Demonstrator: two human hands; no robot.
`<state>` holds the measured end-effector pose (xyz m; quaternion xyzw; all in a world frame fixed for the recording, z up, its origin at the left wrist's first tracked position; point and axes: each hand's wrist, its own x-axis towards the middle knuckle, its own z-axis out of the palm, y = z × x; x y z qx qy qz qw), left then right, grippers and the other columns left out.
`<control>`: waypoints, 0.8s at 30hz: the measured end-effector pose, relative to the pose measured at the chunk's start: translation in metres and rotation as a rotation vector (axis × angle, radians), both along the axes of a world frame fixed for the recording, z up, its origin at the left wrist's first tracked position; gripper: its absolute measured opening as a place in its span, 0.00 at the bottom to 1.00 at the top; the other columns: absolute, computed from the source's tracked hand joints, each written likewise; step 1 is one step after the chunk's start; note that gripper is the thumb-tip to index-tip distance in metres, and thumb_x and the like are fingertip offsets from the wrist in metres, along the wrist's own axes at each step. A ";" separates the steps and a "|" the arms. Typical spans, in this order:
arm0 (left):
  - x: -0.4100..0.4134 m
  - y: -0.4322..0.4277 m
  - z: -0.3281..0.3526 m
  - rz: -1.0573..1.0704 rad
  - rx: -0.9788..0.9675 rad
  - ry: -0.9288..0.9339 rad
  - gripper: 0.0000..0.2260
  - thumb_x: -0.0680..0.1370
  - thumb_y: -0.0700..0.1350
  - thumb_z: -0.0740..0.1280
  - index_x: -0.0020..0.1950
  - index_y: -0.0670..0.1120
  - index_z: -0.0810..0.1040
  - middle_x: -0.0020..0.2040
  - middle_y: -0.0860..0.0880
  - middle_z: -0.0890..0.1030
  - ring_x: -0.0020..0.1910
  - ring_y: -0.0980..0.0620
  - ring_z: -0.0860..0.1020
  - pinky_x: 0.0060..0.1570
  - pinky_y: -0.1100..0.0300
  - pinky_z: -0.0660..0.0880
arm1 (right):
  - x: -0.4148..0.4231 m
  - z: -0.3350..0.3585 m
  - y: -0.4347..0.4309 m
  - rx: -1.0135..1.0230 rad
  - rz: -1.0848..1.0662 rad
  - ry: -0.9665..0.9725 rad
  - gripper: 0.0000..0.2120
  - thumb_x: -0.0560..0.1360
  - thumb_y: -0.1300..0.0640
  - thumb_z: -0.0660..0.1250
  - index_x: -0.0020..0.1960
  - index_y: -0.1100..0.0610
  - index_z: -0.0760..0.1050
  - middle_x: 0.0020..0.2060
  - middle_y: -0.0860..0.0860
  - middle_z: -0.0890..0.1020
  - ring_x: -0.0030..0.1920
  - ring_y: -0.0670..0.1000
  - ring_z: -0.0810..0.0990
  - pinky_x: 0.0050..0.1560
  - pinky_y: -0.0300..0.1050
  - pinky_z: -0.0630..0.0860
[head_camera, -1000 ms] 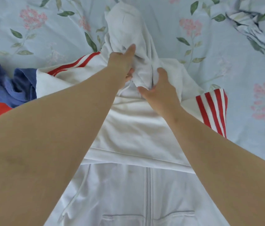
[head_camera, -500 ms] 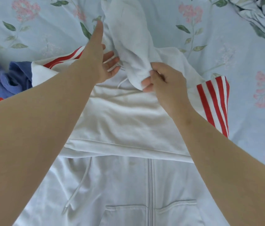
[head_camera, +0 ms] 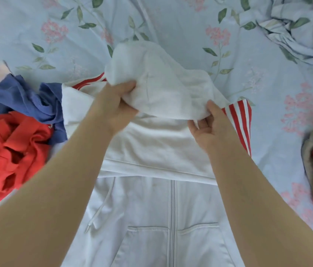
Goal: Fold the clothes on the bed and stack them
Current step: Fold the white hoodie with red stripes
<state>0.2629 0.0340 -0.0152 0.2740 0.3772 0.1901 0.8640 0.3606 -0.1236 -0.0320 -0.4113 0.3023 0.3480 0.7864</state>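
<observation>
While the left hand (head_camera: 113, 110) clutches the white hood (head_camera: 161, 83), the right hand (head_camera: 209, 130) seemingly pinches its edge.

Both bare forearms reach forward from the lower corners and converge toward the middle. The left hand (head_camera: 113, 107) is curled, thumb on top, gripping the white hood (head_camera: 163, 81). The right hand (head_camera: 212, 130) pinches the hood's edge between thumb and upturned fingers (head_camera: 196, 125).

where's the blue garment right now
In the head view, the blue garment lies crumpled on the left side of the bed, just beyond the red garment and right beside the white hoodie.
</observation>
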 end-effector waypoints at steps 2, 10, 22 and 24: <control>-0.044 -0.024 -0.003 0.004 -0.081 -0.047 0.21 0.67 0.32 0.64 0.57 0.47 0.76 0.52 0.47 0.82 0.52 0.47 0.81 0.46 0.46 0.80 | -0.007 0.017 -0.011 0.238 -0.127 0.009 0.10 0.68 0.65 0.68 0.49 0.59 0.81 0.42 0.52 0.85 0.46 0.51 0.83 0.50 0.52 0.80; -0.079 -0.069 -0.022 -0.110 -0.184 0.565 0.25 0.71 0.60 0.70 0.64 0.49 0.71 0.59 0.48 0.77 0.59 0.43 0.76 0.54 0.44 0.75 | -0.056 -0.003 -0.064 -0.356 0.367 0.087 0.13 0.74 0.46 0.67 0.52 0.54 0.75 0.45 0.48 0.79 0.43 0.49 0.77 0.53 0.52 0.74; -0.129 -0.095 -0.014 -0.122 -0.150 0.311 0.13 0.74 0.31 0.61 0.49 0.48 0.76 0.48 0.49 0.80 0.45 0.51 0.80 0.51 0.48 0.77 | -0.077 0.001 -0.092 0.070 0.104 0.119 0.13 0.64 0.65 0.58 0.43 0.55 0.78 0.44 0.51 0.81 0.46 0.56 0.80 0.55 0.52 0.75; -0.140 -0.101 -0.027 -0.113 -0.212 0.462 0.06 0.75 0.38 0.63 0.48 0.48 0.76 0.50 0.49 0.78 0.48 0.49 0.77 0.55 0.46 0.74 | -0.087 -0.010 -0.101 -0.077 0.155 0.211 0.05 0.67 0.61 0.61 0.43 0.55 0.73 0.44 0.53 0.78 0.44 0.57 0.76 0.54 0.53 0.73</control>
